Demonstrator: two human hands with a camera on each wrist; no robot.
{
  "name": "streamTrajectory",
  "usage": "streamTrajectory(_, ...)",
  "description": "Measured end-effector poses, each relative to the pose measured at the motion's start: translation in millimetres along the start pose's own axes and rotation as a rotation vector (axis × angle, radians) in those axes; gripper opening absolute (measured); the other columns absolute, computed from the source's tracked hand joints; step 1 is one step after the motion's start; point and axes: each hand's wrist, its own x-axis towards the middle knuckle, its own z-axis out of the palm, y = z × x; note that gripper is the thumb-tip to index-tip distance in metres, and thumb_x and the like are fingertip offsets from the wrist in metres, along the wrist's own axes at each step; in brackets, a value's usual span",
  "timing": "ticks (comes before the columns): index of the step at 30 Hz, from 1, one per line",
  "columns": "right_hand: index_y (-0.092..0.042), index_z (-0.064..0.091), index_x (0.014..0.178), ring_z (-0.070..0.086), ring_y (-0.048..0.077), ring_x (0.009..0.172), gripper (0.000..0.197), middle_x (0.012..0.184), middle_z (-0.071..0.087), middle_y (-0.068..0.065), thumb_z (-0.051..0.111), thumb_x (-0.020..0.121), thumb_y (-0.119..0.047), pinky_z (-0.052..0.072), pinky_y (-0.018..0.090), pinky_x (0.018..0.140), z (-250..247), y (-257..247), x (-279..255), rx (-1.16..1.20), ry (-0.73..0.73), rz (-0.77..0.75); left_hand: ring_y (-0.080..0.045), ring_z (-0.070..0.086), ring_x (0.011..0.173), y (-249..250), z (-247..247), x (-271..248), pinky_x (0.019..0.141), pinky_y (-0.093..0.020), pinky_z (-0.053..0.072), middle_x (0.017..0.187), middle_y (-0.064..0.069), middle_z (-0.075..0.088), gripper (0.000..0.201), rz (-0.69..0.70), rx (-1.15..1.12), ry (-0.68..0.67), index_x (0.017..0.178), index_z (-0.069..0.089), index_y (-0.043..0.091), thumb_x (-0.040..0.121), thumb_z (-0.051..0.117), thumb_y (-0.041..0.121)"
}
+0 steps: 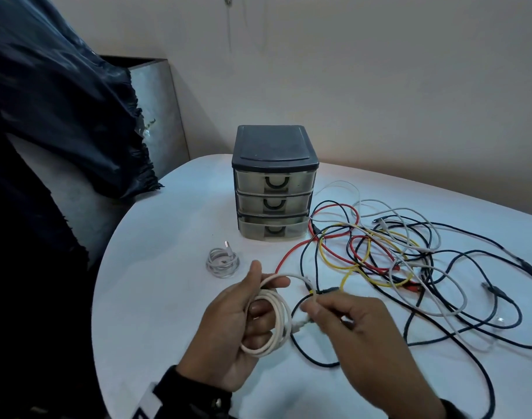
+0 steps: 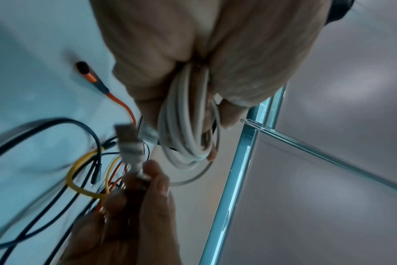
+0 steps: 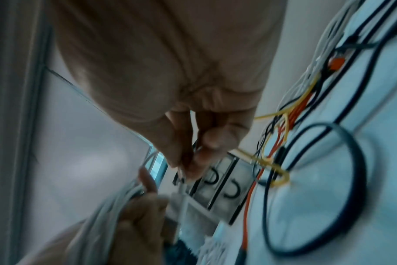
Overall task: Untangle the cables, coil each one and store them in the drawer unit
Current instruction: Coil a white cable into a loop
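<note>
I've got my left hand with its grip curled round the light, springy white round-cable coil above the white tabletop, my right hand pinching its loose end, probably the plug, blurred; best held across all loops.

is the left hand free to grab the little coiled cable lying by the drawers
Probably not yet: the left hand already holds a white coil. The path to the small coil looks bare, so it could once emptied.
</note>
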Motion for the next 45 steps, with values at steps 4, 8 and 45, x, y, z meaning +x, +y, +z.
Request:
streamTrajectory(4, -0.008, 0.076, 0.078, 0.07, 0.02, 0.061, 0.019, 0.068, 0.072, 0.012, 0.063, 0.092, -0.005, 0.055, 0.026, 0.056, 13, -9, 0, 0.346, -0.024, 0.151, -0.005, 0.019, 0.037, -3, -1, 2, 0.041, -0.019, 0.017, 0.067, 0.0, 0.013, 0.035, 0.08, -0.038, 0.063, 0.076, 0.077, 0.005, 0.081, 0.059, 0.035)
streamTrajectory(8, -0.006, 0.077, 0.075, 0.069, 0.023, 0.06, 0.024, 0.068, 0.07, 0.018, 0.06, 0.091, -0.002, 0.055, 0.024, 0.054, 14, -10, 3, 0.544, -0.003, 0.217, -0.008, 0.03, 0.041, -4, -4, 5, 0.061, -0.031, 0.032, 0.051, 0.005, 0.023, 0.036, 0.136, 0.106, 0.127, 0.075, 0.079, 0.009, 0.081, 0.058, 0.038)
streamTrajectory(45, -0.026, 0.059, 0.072, 0.064, 0.012, 0.053, 0.022, 0.059, 0.067, -0.008, 0.063, 0.09, -0.015, 0.054, 0.034, 0.056, 36, -16, -18, -0.051, 0.088, -0.104, -0.003, 0.041, 0.049, -2, -20, 17, 0.065, -0.028, 0.035, 0.048, 0.016, 0.047, 0.02, 0.68, 0.493, 0.484, 0.081, 0.079, 0.011, 0.093, 0.065, 0.019)
